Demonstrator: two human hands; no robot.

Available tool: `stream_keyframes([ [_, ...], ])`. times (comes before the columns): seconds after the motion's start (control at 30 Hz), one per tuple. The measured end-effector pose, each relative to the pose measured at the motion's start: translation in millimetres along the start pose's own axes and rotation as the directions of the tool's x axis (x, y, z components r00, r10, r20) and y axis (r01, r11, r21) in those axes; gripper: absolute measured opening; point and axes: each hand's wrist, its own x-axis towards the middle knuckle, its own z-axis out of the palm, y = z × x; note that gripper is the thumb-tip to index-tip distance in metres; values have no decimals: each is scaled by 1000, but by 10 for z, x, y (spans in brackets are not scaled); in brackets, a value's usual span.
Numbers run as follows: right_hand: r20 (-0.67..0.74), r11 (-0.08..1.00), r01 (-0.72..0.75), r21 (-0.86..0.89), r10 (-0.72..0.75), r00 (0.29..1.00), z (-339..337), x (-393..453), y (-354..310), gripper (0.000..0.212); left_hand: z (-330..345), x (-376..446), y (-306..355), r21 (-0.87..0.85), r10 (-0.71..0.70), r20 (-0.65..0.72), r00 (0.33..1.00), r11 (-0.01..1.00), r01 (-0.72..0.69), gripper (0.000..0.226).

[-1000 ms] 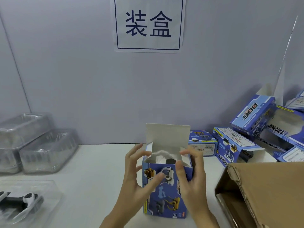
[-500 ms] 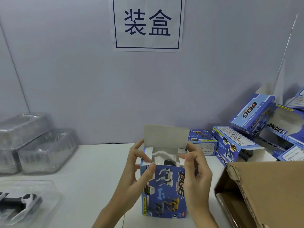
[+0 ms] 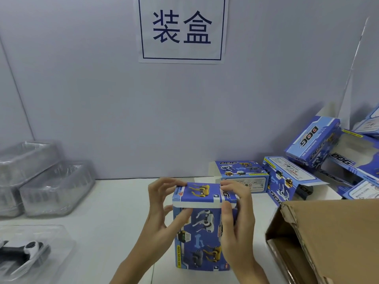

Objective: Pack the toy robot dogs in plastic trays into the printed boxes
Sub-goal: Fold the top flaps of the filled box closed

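Box in hand: a blue printed box [image 3: 202, 230] stands upright on the white worktop [image 3: 114, 203], near centre, its top flap folded down over the opening with a white strip of the tuck edge showing along the front.
Left hand [image 3: 158, 218]: curled round the box's left side, thumb on the front face, fingertips on the left end of the top flap.
Right hand [image 3: 235, 220]: gripping the box's right side, thumb on the front upper edge, fingers lying over the right end of the flap.
Toy robot dog [image 3: 22, 250]: black and white, lying in a clear plastic tray [image 3: 55, 238] at the near left edge of the worktop, well apart from the held box.
Empty trays [image 3: 55, 187]: clear stacks at far left against the wall.
Other printed boxes [image 3: 295, 177]: piled at far right, several lying tilted, some with open flaps.
Carton [image 3: 328, 238]: brown cardboard, open, near right, just beside the right hand.
Sign [image 3: 181, 27]: white sheet with two dark characters on the wall, far centre.
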Motion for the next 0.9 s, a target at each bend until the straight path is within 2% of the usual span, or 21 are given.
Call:
stream_keyframes([
  [0.13, 25, 999, 34, -15, -34, 999, 10, 14, -3, 26, 12, -35, 37, -70, -65, 61, 996, 995, 70, 63],
  [0.33, 34, 996, 55, -76, -53, 998, 7, 46, 23, 22, 126, -18, 74, -61, -22, -34, 999, 998, 20, 25],
  [0.47, 33, 994, 71, -88, -68, 997, -19, 44, 8, 26, 128, 6, 102, -69, -6, -40, 999, 998, 3, 28],
  [0.7, 38, 995, 73, -67, -71, 997, -22, 22, -48, 24, 85, 0, 60, -178, -81, -14, 997, 981, 77, 18],
  [0.9, 3, 990, 102, -100, -102, 995, -3, 4, -60, 27, 108, -12, 43, -188, -50, -40, 998, 981, 42, 22],
])
